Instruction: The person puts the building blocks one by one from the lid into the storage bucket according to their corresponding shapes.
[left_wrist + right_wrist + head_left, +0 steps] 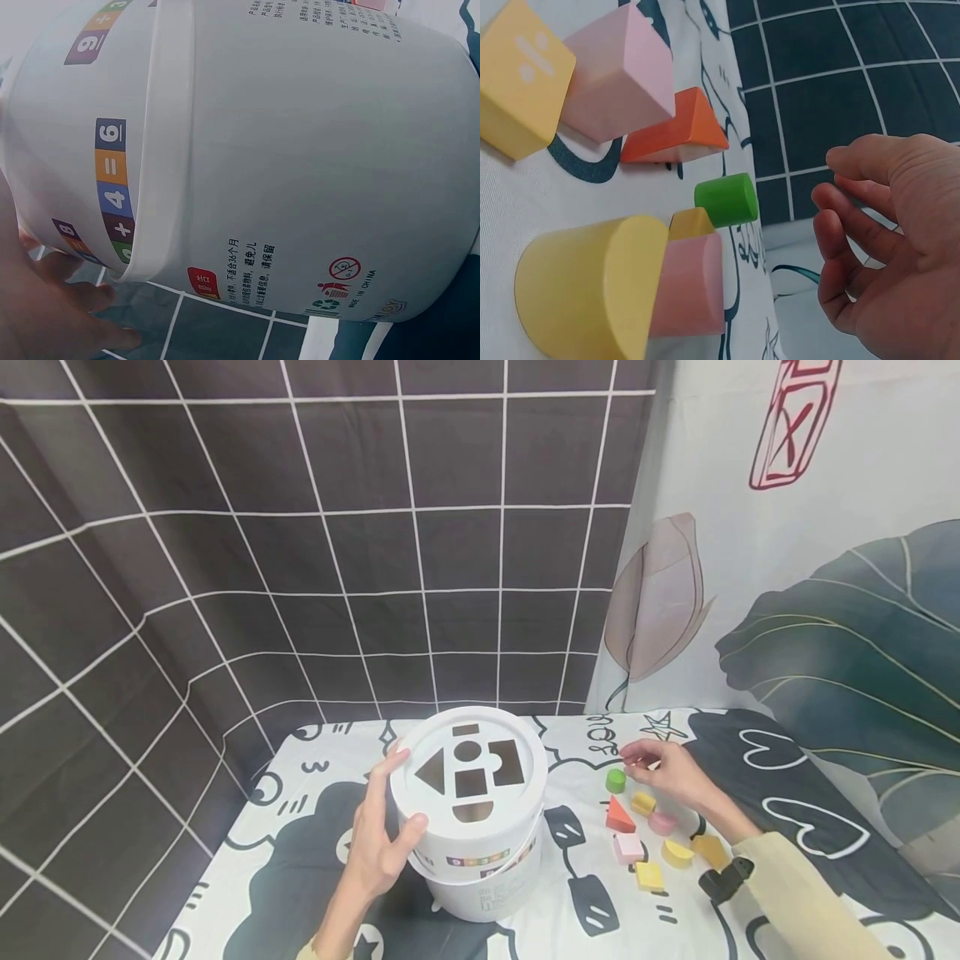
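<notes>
A white bucket (487, 893) with a shape-sorter lid (438, 810) stands upright on the cloth. My left hand (375, 835) rests against the lid's left side, thumb and forefinger spread along its rim. In the left wrist view its fingers show beside the bucket wall (315, 165). To the right, my right hand (667, 768) hovers above the blocks with loosely bent fingers and nothing between them. Nearest to it is a green cylinder (616, 781). A yellow block (642, 802), an orange triangular block (619, 816) and a pink round block (662, 823) lie close by.
Nearer the front lie a pink cube (628, 848), a yellow square block (649, 877), a yellow half-round block (677, 854) and a darker yellow block (709, 852). A patterned cloth (300, 843) covers the table. Dark gridded fabric (457, 552) hangs behind it.
</notes>
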### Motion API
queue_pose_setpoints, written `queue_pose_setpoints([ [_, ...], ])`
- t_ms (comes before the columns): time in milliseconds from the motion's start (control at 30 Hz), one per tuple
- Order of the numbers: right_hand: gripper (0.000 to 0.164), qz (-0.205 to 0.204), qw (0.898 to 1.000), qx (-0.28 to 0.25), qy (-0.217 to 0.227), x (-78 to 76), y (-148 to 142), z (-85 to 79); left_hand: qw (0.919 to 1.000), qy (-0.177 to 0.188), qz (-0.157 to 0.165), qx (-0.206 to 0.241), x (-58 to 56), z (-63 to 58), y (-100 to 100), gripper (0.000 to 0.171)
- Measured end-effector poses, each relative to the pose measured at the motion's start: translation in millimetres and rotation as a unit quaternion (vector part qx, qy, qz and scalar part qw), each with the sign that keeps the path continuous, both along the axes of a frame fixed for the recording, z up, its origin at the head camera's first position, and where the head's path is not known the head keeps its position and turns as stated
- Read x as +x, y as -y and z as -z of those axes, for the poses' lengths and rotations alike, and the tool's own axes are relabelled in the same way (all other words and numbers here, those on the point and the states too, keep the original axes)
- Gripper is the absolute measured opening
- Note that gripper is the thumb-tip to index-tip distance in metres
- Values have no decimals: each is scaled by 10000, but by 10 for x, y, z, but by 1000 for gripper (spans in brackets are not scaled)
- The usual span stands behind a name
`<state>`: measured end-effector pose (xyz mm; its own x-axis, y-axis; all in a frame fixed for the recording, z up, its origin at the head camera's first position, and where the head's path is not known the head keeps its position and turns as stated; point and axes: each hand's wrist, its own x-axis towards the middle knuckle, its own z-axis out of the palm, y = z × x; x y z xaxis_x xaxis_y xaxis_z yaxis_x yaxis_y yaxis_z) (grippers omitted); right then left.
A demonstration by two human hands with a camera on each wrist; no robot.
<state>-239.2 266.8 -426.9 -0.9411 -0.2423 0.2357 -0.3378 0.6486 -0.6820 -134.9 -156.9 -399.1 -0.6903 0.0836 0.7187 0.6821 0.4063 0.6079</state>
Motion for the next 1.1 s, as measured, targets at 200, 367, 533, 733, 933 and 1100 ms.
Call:
queue_pose_setpoints([
  [200,26,86,9999,26,55,-21,-11,56,10000,6,6,-9,-10,-3,1,72],
  [367,27,151,9996,88,207,-50,-18,137,10000,77,-3,11,-8,6,5,72],
  [533,30,224,9986,90,476,-56,-10,218,9999,102,-19,26,0,16,6,72],
  [733,33,262,9975,81,658,-60,-1,284,10000,58,-17,27,5,23,-2,72],
  [933,35,282,9972,180,667,-80,3,298,10000,63,-42,4,3,9,-7,72],
  [1100,35,230,9980,185,562,-91,11,310,10000,83,-34,13,-3,3,-6,72],
])
